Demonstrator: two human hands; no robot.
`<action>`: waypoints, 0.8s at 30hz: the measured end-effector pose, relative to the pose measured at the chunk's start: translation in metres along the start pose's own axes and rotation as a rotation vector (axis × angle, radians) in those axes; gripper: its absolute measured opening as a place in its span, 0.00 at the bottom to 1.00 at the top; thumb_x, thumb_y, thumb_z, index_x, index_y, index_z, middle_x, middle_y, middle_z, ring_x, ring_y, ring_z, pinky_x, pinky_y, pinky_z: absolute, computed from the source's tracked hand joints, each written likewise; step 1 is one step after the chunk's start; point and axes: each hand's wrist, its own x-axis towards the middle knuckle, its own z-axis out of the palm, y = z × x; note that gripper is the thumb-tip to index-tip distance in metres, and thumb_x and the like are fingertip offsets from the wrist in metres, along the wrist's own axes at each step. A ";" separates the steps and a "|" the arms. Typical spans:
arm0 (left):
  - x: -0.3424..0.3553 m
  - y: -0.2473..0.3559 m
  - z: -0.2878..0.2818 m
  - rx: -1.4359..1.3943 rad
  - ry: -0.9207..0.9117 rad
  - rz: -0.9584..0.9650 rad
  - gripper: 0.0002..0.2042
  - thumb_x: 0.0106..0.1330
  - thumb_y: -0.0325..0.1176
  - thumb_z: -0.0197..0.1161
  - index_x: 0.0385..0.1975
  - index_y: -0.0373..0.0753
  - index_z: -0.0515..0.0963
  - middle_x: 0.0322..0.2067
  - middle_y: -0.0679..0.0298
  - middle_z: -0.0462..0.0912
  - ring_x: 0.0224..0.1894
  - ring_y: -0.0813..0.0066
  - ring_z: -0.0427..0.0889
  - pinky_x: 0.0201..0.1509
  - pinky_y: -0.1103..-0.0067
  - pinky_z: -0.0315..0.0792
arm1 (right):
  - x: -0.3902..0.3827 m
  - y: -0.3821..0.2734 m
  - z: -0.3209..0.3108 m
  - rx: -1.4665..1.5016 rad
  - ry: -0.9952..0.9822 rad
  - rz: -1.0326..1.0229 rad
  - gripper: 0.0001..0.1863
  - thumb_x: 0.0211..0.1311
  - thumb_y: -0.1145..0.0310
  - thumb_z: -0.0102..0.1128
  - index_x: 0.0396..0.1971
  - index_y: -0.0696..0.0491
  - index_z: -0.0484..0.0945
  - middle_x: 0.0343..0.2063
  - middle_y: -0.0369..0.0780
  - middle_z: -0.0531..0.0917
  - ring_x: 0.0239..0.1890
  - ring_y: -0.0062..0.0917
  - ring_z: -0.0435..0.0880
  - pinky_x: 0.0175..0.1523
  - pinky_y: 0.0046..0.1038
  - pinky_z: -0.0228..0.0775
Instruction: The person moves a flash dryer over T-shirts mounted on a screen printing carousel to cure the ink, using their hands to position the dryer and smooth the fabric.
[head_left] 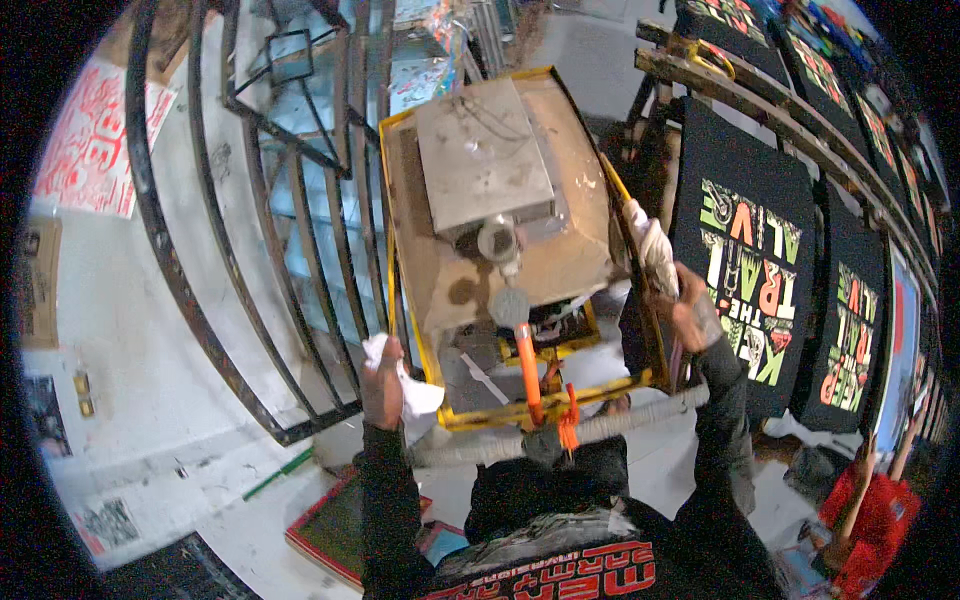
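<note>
Hands grip a yellow-framed box from both sides: the left hand is closed on a white rag at the box's lower left edge, the right hand is closed on a cloth-wrapped handle at its right edge. Printed black shirts lie right of the box, seemingly done; how many remain cannot be told.

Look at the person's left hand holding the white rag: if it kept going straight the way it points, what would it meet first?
Probably the yellow frame of the machine. The left hand with its white rag points up along that left edge, almost touching it, though depth is hard to judge here.
</note>
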 end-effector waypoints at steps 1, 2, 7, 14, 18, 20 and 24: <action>0.028 0.000 -0.005 0.056 -0.077 0.048 0.18 0.66 0.51 0.56 0.26 0.40 0.73 0.19 0.75 0.68 0.22 0.84 0.66 0.27 0.82 0.61 | 0.012 -0.014 0.007 0.033 0.009 0.030 0.21 0.51 0.69 0.62 0.45 0.62 0.73 0.34 0.41 0.81 0.38 0.23 0.79 0.44 0.25 0.71; 0.045 0.025 -0.002 0.088 -0.112 -0.006 0.20 0.66 0.52 0.56 0.25 0.40 0.72 0.18 0.73 0.68 0.22 0.84 0.67 0.27 0.81 0.61 | 0.027 -0.029 0.011 0.062 0.025 0.048 0.20 0.50 0.70 0.61 0.44 0.62 0.73 0.33 0.40 0.82 0.36 0.23 0.79 0.43 0.25 0.72; 0.165 0.050 0.020 0.089 -0.243 -0.014 0.21 0.65 0.54 0.57 0.23 0.39 0.73 0.17 0.72 0.70 0.21 0.84 0.68 0.26 0.82 0.61 | 0.090 -0.018 0.020 -0.005 0.115 -0.075 0.21 0.49 0.68 0.63 0.43 0.62 0.75 0.29 0.40 0.81 0.29 0.22 0.76 0.37 0.26 0.71; 0.274 0.108 0.075 0.150 -0.227 0.192 0.24 0.63 0.57 0.56 0.23 0.37 0.76 0.16 0.67 0.72 0.20 0.79 0.70 0.27 0.77 0.63 | 0.182 -0.030 0.011 0.172 0.165 -0.031 0.24 0.48 0.72 0.64 0.48 0.61 0.73 0.32 0.38 0.81 0.30 0.22 0.76 0.36 0.24 0.69; 0.327 0.133 0.091 0.232 -0.312 0.077 0.25 0.64 0.57 0.52 0.24 0.37 0.75 0.17 0.64 0.73 0.22 0.76 0.74 0.28 0.77 0.65 | 0.232 -0.033 0.006 0.265 0.202 0.058 0.21 0.49 0.74 0.62 0.46 0.61 0.73 0.30 0.35 0.79 0.26 0.17 0.73 0.31 0.22 0.66; 0.344 0.153 0.101 0.155 -0.333 0.109 0.22 0.64 0.55 0.54 0.25 0.38 0.74 0.17 0.66 0.71 0.23 0.79 0.72 0.28 0.79 0.64 | 0.263 -0.023 0.000 0.185 0.242 0.037 0.20 0.50 0.73 0.62 0.45 0.60 0.73 0.26 0.34 0.78 0.22 0.15 0.70 0.26 0.21 0.63; 0.374 0.203 0.124 0.158 -0.318 0.207 0.18 0.64 0.50 0.57 0.25 0.40 0.73 0.19 0.69 0.70 0.24 0.81 0.70 0.28 0.79 0.63 | 0.308 -0.021 -0.019 0.045 0.250 0.044 0.19 0.49 0.72 0.62 0.43 0.59 0.74 0.23 0.33 0.77 0.19 0.16 0.68 0.23 0.21 0.60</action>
